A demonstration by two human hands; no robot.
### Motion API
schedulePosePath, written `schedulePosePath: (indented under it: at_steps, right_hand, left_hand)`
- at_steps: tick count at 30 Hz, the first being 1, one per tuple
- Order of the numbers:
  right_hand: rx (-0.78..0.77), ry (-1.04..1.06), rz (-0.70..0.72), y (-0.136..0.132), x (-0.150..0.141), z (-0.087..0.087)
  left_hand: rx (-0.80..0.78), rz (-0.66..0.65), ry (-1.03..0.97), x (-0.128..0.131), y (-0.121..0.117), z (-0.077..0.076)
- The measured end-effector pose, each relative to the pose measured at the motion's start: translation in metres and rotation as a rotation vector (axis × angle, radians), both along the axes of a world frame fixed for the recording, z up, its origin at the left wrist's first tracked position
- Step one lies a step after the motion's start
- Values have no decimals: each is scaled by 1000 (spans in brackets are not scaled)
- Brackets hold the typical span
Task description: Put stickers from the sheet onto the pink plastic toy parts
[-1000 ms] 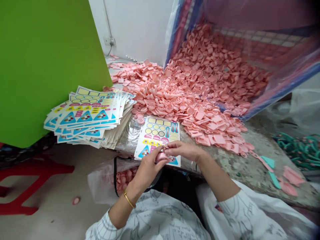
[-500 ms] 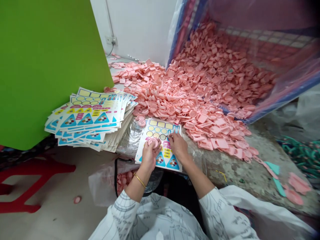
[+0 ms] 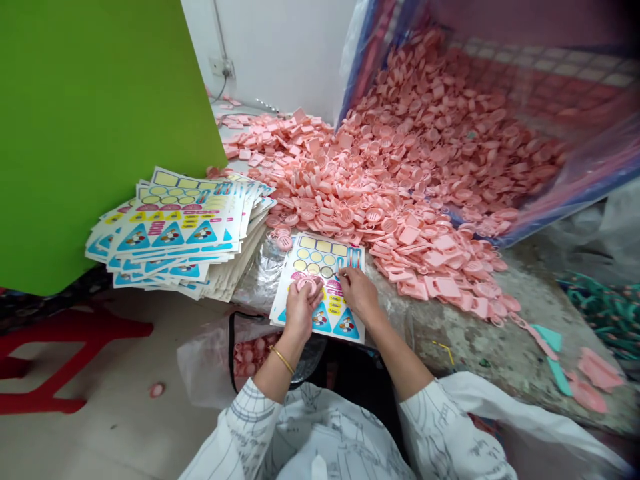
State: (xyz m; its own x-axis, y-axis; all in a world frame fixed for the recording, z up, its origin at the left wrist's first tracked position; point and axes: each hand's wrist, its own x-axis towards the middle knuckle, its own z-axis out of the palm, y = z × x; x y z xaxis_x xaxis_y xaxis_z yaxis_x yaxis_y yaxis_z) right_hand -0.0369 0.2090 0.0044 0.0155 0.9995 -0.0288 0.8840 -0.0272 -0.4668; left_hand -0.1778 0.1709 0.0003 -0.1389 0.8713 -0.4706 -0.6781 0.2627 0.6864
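A stained concrete ledge carries a heap of pink plastic pieces at one o'clock, crinkled foil at nine o'clock, and teal plastic scraps at four o'clock.

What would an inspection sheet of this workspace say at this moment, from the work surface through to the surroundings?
Surface: worn concrete ledge, partly covered by crinkled silver foil.
Job's things: sticker sheet lying on the foil; stack of sticker sheets to its left; heap of pink plastic parts.
Clutter: teal and pink plastic scraps; tangled green pieces; clear bag of pink round parts.
Hands: left hand holds a round pink part against the sheet; right hand has its fingertips on the sheet.
Cables: thin cord below a wall socket.
Surroundings: green board, white wall, red stool.
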Motion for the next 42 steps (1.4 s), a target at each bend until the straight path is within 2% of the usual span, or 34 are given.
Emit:
schedulePosePath:
  at_steps: [4,7,11,14,17,20,23,26,32,42]
  right_hand:
    - [-22,7,-37,9,-1,0]
    - [-32,-7,-115,15,-7,-1]
    - [-48,185,-178,22,-7,1]
    - [22,459,-123,24,-1,9]
    - [26,591,33,20,4,25]
    - [-37,515,155,9,6,44]
    - [-68,349,193,-2,4,60]
    - [-61,231,224,-8,-2,69]
    - [-72,169,264,-11,-14,71]
    - [-95,173,216,-13,-19,64]
  left_hand:
    - [-6,-4,-1,0,1,0]
    - [-10,-7,6,0,1,0]
    - [-8,-11,26,0,0,-2]
    - [-2,-19,24,0,0,-3]
    - [58,-40,-20,-1,-1,-2]
    - [108,-48,-142,-3,-5,3]
    - [100,-29,-268,-3,-11,12]
    - [115,-19,-301,-3,-16,19]
    - [125,29,-329,-2,-19,23]
    - [143,62,-345,2,-20,24]
